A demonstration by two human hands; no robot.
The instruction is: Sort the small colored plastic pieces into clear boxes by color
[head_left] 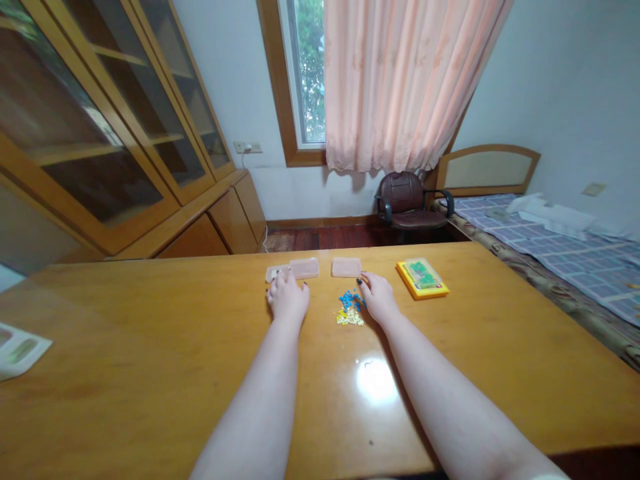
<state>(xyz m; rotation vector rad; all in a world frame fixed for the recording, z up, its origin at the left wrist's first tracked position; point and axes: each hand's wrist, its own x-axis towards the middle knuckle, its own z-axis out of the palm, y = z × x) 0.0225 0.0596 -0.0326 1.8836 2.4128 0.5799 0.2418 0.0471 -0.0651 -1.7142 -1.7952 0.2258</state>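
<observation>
My left hand (pixel 289 298) is open, its fingers spread over a small clear plastic lid or tray (pixel 273 273) near the far side of the table. Right beside it lies a clear shallow box (pixel 305 268). My right hand (pixel 380 297) is open and low over the table, thumb and forefinger slightly apart by the right edge of another clear shallow box (pixel 346 268). Whether they touch that box I cannot tell. Between my hands is a loose pile of small blue pieces (pixel 350 299), with yellow pieces (pixel 341 317) and cream-white pieces (pixel 356 319) on its near side.
On the right of the wooden table (pixel 150 360) lies a yellow box (pixel 417 287) with a clear case of green pieces (pixel 421 273) on top. A white plastic object (pixel 23 350) sits at the left edge. Beyond stand an office chair (pixel 403 200) and a bed (pixel 555 233).
</observation>
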